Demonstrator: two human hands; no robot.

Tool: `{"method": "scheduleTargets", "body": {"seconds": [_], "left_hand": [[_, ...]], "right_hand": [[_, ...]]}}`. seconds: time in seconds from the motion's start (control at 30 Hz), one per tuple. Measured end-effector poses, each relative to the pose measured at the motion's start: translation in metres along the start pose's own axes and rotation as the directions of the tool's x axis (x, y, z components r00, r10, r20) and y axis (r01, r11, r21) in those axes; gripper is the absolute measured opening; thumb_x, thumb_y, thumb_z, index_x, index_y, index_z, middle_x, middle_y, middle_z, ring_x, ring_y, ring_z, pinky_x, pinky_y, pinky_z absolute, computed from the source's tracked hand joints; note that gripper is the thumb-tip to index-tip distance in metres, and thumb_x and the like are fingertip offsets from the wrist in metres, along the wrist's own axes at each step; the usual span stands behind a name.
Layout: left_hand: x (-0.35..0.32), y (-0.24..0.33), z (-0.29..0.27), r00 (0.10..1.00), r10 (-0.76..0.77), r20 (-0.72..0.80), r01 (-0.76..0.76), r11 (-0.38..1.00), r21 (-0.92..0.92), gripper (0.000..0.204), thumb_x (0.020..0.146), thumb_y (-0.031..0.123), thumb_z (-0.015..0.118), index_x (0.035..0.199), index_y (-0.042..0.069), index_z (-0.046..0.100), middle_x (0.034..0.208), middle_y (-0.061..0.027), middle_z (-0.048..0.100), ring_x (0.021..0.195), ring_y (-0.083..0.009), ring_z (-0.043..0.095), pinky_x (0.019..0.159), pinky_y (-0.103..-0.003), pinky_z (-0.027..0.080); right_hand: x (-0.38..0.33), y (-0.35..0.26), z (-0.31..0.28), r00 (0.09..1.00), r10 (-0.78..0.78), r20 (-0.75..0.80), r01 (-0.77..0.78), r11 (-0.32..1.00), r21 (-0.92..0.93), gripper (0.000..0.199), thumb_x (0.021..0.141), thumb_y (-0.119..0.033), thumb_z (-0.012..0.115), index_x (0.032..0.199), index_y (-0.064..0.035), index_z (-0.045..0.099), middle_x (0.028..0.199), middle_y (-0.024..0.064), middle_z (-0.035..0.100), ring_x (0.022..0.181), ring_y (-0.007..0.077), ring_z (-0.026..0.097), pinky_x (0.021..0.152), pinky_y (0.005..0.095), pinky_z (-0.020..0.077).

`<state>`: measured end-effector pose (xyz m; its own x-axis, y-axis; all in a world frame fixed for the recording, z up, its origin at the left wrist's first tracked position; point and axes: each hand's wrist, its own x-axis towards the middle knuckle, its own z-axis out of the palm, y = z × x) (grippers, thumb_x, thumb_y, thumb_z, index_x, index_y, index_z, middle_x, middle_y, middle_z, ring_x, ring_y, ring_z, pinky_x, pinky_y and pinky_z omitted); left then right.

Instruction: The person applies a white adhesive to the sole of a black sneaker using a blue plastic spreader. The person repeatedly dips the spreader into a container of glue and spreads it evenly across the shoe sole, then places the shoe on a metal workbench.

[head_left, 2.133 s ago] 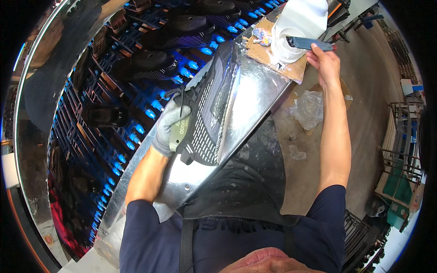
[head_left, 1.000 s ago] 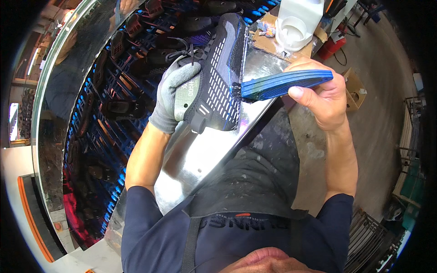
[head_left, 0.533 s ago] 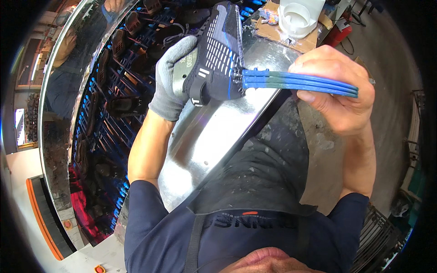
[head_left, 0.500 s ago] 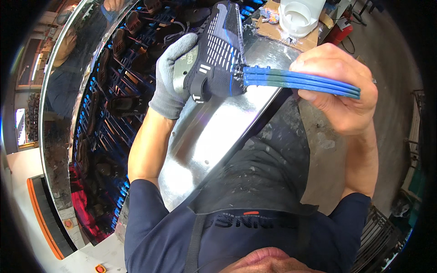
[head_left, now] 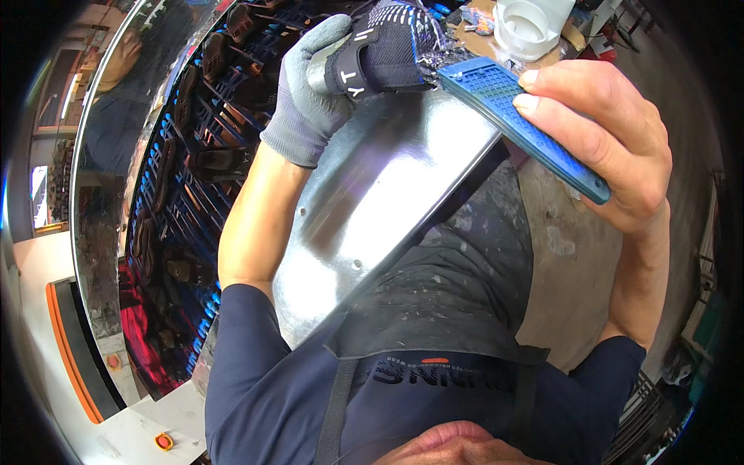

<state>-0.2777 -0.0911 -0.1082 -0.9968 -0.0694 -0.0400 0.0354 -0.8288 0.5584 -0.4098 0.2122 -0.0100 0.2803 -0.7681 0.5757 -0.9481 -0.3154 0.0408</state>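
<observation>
The left hand (head_left: pixel 314 93), wearing a grey knit glove, is closing around a dark shoe (head_left: pixel 387 46) up at about twelve o'clock in the view, with the thumb and fingers wrapping the shoe's side and a silvery piece showing between them. The shoe's open end is facing to the right, toward three o'clock, and its far part is running off the top edge, so how the rest of it is lying cannot be told.

The bare right hand (head_left: pixel 612 147) is sitting at about two o'clock, pinching a flat blue brush (head_left: pixel 519 124) with the fingers lying over its top face and the thumb hidden beneath. The brush is slanting from its upper end at eleven o'clock, just beside the shoe's opening and touching the dark bristly tuft there, down to its lower end at four o'clock past the hand.

Below both hands a curved shiny metal sheet (head_left: pixel 372 194) is sloping from one o'clock down to seven o'clock, meeting the person's dark apron (head_left: pixel 442 310) at its lower edge. To the left, from nine to eleven o'clock, more dark shoes are resting on a blue rack (head_left: pixel 186 178). A white plastic tub (head_left: pixel 535 27) is standing on a brown surface at one o'clock, well apart from the hands
</observation>
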Motion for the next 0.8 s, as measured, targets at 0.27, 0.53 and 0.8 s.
{"method": "scheduleTargets", "body": {"seconds": [0.27, 0.53, 0.8], "left_hand": [[0.006, 0.002, -0.029, 0.992, 0.123, -0.027, -0.116, 0.975, 0.189, 0.029, 0.105, 0.02, 0.05, 0.126, 0.003, 0.061, 0.117, -0.013, 0.073, 0.102, -0.0232, 0.075, 0.086, -0.036, 0.066], [-0.002, 0.004, -0.002, 0.997, 0.055, -0.045, -0.052, 0.996, 0.072, 0.032, 0.109, 0.024, 0.045, 0.126, 0.001, 0.06, 0.114, -0.0139, 0.073, 0.093, -0.0234, 0.075, 0.077, -0.034, 0.065], [-0.009, 0.003, 0.015, 0.991, 0.097, -0.096, -0.087, 0.991, 0.102, 0.027, 0.108, 0.021, 0.048, 0.119, 0.001, 0.061, 0.104, -0.0139, 0.073, 0.082, -0.0251, 0.075, 0.064, -0.035, 0.065]], "right_hand": [[-0.01, 0.0, 0.016, 0.993, -0.085, -0.078, 0.066, 0.975, -0.213, 0.04, 0.071, -0.008, 0.087, 0.108, 0.0009, 0.076, 0.109, 0.016, 0.075, 0.099, 0.0328, 0.074, 0.08, 0.0377, 0.0645], [-0.014, 0.0, 0.023, 0.987, -0.13, -0.096, 0.098, 0.954, -0.284, 0.042, 0.067, -0.004, 0.089, 0.108, -0.0008, 0.077, 0.11, 0.0131, 0.075, 0.102, 0.0303, 0.074, 0.084, 0.0366, 0.0654], [-0.012, -0.002, 0.031, 0.976, -0.162, -0.145, 0.112, 0.947, -0.301, 0.038, 0.064, -0.004, 0.086, 0.101, 0.0008, 0.077, 0.105, 0.0127, 0.076, 0.095, 0.0284, 0.073, 0.079, 0.0337, 0.0641]]}}
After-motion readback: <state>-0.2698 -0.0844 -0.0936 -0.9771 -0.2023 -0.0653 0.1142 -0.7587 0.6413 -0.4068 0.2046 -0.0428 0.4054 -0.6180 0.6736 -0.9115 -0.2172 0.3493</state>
